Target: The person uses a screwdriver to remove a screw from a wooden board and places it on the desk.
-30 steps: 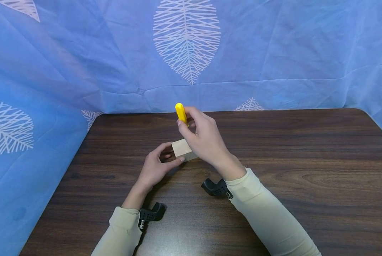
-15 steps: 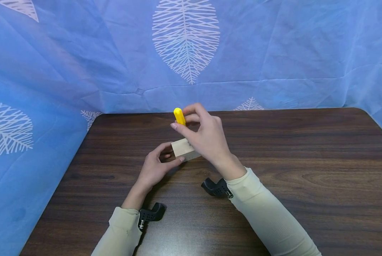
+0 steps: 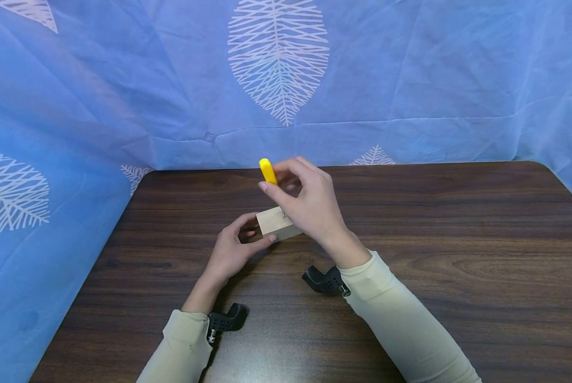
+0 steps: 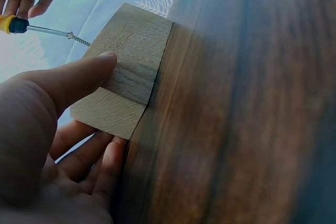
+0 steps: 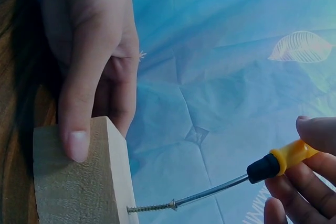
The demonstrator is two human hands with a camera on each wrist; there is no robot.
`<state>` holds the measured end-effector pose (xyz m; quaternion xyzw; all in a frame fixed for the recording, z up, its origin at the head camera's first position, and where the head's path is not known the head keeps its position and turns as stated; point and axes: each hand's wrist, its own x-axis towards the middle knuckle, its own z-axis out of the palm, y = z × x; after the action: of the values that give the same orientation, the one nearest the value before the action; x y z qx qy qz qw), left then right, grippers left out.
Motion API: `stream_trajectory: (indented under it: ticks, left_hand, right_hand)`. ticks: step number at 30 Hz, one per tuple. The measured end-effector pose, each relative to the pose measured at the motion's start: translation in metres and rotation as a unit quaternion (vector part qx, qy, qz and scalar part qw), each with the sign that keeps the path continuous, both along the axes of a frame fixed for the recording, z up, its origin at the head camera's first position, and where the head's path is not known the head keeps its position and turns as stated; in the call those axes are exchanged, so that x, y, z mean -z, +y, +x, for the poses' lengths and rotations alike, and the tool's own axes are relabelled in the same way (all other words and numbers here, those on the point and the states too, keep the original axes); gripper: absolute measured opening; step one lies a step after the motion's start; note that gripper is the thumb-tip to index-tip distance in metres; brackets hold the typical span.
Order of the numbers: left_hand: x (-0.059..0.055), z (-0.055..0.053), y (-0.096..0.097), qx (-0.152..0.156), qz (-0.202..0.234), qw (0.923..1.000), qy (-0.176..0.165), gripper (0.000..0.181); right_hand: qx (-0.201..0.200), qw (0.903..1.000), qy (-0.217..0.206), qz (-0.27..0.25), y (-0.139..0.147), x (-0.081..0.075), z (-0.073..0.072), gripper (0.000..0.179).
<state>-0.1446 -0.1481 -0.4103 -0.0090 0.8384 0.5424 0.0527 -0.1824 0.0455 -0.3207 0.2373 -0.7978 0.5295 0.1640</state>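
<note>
On the table lies a pale wooden block (image 3: 272, 222), its near side under the thumb of my left hand (image 3: 229, 247) and the other fingers behind its left end. Into the block's top goes a screw (image 5: 151, 209), most of its thread still showing in the right wrist view. A screwdriver (image 5: 291, 156) with a yellow handle, black collar and thin metal shaft meets the screw head, in line with it. My right hand (image 3: 314, 205) pinches the handle between thumb and fingers above the block. In the head view this hand hides the block's right end and most of the shaft.
The dark wood-grain table (image 3: 434, 239) spreads out to both sides. A blue cloth (image 3: 410, 80) with white leaf prints hangs behind and to the left of it. Black camera mounts (image 3: 321, 279) sit at both wrists, close over the tabletop.
My right fingers spread away from the screwdriver handle, then closed on it again, with the handle shifting slightly to the left. The left hand and the block stayed in place.
</note>
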Motion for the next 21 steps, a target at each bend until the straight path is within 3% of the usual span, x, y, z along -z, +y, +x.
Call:
stream_trajectory:
  ticks: [5, 21]
  left_hand:
    - [0.0001, 0.0001, 0.0001, -0.001, -0.001, 1.0, -0.002, 0.058]
    - [0.0002, -0.0011, 0.0016, -0.007, -0.009, 0.9999, 0.002, 0.059]
  right_hand:
    - [-0.002, 0.9999, -0.009, -0.005, 0.0003, 0.0001, -0.0005, 0.028]
    - [0.005, 0.9998, -0.013, -0.011, 0.0004, -0.0003, -0.0008, 0.021]
